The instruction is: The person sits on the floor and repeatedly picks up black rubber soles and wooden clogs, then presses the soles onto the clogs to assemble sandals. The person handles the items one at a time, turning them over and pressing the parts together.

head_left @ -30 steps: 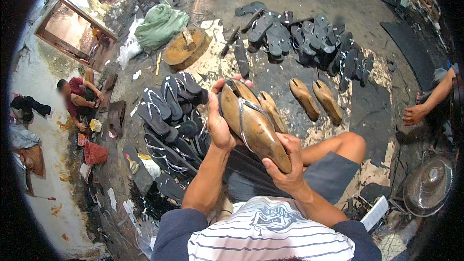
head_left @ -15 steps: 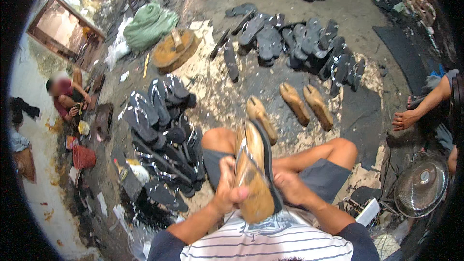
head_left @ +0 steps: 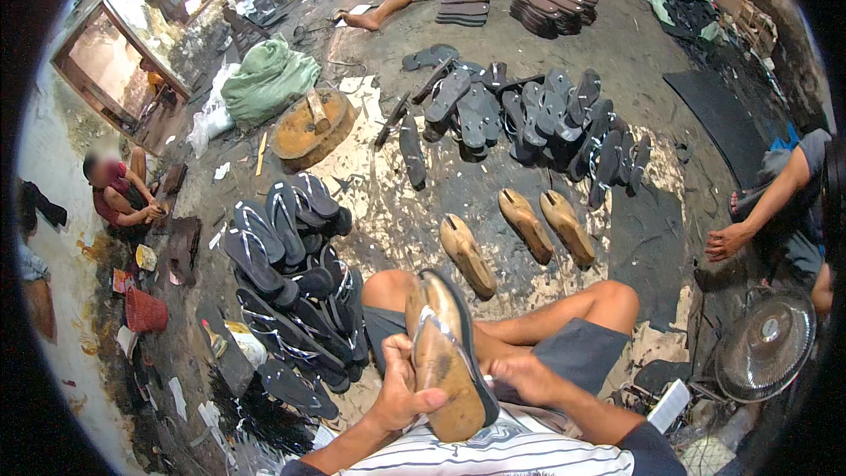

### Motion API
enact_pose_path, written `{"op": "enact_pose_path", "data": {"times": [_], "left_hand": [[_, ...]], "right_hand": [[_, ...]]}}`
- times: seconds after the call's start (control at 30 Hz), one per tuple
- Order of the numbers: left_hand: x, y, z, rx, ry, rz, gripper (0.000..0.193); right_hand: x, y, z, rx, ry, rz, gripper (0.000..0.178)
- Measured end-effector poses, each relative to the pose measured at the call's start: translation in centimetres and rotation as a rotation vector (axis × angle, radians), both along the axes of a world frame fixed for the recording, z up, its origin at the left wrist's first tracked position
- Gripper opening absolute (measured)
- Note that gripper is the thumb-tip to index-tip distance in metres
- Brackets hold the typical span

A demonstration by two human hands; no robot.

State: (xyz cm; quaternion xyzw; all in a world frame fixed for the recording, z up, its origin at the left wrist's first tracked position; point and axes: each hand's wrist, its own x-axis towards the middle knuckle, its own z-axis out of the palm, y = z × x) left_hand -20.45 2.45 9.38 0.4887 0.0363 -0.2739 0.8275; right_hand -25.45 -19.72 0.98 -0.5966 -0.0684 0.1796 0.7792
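My left hand [head_left: 405, 392] is closed around a wooden shoe last [head_left: 454, 401] held above my lap, its thumb across the wood. A black flip-flop [head_left: 473, 351] is fitted on this last, its shiny thong straps over the wood and its dark sole along the right side. Just right of the sole, my right hand [head_left: 526, 377] is closed, fingers curled and slightly blurred. A tiny pale spot shows at its fingertips, too small to name. Three more wooden lasts lie beyond my legs: a left one [head_left: 467, 256], a middle one [head_left: 526, 227] and a right one [head_left: 567, 229].
Piled flip-flops [head_left: 300, 300] lie left of my knee, and more sandals [head_left: 480, 115] are heaped farther ahead. A round wooden block [head_left: 308, 137] stands beyond the left pile. At right are a fan [head_left: 765, 344] and another person's hand [head_left: 727, 242]. Other people sit far ahead and left.
The view has shifted, so the floor things sit lower in it. The last and flip-flop are still in my left hand. My right hand has curled more, staying beside the sole.
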Motion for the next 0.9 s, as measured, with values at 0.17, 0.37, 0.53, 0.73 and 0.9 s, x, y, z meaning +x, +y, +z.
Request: {"op": "enact_pose_path", "data": {"times": [0.17, 0.37, 0.53, 0.73, 0.9], "left_hand": [[0.8, -1.6, 1.3, 0.465, -0.296, -0.400, 0.089], [-0.9, 3.1, -8.1, 0.074, -0.027, -0.159, 0.057], [-3.3, 1.5, -5.7, -0.286, 0.485, -0.226, 0.064], [-5.3, 2.8, -3.5, -0.016, 0.396, -0.091, 0.055], [-5.0, 3.6, -3.7, 0.228, 0.079, -0.183, 0.044]], "right_hand": [[6.7, -0.6, -0.6, 0.376, 0.389, -0.107, 0.062], [7.6, 1.4, 0.1, 0.434, 0.305, -0.285, 0.058], [7.2, 2.3, 0.6, 0.485, 0.222, -0.375, 0.068], [6.1, 3.0, 0.9, 0.488, 0.230, -0.417, 0.062], [6.7, 1.7, -0.2, 0.457, 0.190, -0.364, 0.056]]}}
